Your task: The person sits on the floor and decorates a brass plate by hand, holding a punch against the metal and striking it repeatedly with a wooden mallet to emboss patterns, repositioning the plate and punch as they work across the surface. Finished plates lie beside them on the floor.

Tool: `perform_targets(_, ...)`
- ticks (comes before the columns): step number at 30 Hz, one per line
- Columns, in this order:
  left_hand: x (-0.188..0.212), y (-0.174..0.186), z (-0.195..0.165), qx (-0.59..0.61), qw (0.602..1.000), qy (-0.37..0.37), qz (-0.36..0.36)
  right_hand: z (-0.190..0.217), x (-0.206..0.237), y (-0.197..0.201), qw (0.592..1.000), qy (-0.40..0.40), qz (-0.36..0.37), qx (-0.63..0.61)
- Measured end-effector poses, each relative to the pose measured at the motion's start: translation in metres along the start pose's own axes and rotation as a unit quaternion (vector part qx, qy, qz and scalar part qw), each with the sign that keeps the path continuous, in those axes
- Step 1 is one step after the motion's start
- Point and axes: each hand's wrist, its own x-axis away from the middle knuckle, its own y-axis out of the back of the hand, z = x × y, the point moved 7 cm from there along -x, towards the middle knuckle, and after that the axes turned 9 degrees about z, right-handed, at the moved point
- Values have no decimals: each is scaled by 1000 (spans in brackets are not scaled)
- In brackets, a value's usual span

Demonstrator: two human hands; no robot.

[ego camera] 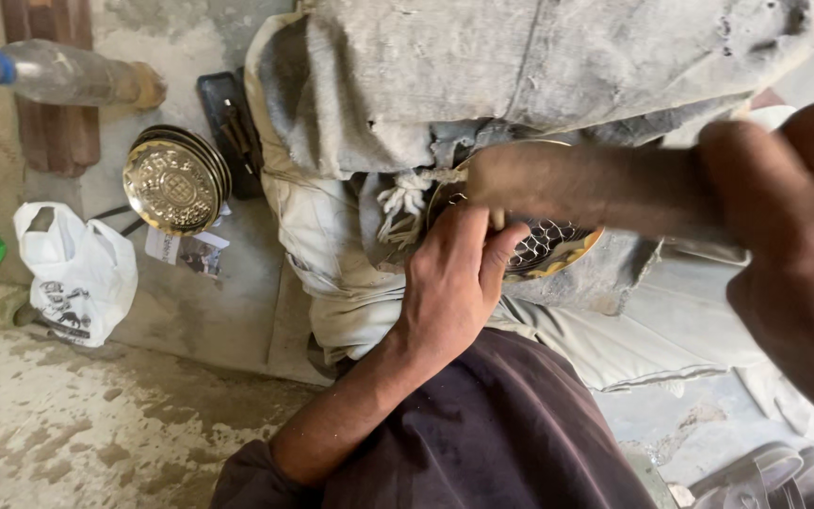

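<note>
Bags first: I see a white plastic bag lying left on the floor. My left hand pinches the engraved brass plate; my right hand is clenched around a blurred wooden handle running left-right.

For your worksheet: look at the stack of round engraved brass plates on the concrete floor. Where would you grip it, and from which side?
Grip the stack of round engraved brass plates by its rim, probably from the bare floor side below it in the picture. The flat engraved face offers no hold; the stacked edges do. A black case crowds the other side.
</note>
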Motion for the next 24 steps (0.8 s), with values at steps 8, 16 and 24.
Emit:
perform_targets(8, -32, -37, 10, -13, 979, -38, 201, -48, 47, -28, 991, -68, -6, -112)
perform_targets(16, -55, -38, -2, -23, 938, -102, 331, -93, 96, -84, 883, -161, -46, -439)
perform_targets(24, -47, -33, 10, -48, 955, -19, 292, -37, 49, -31, 988, -81, -18, -133)
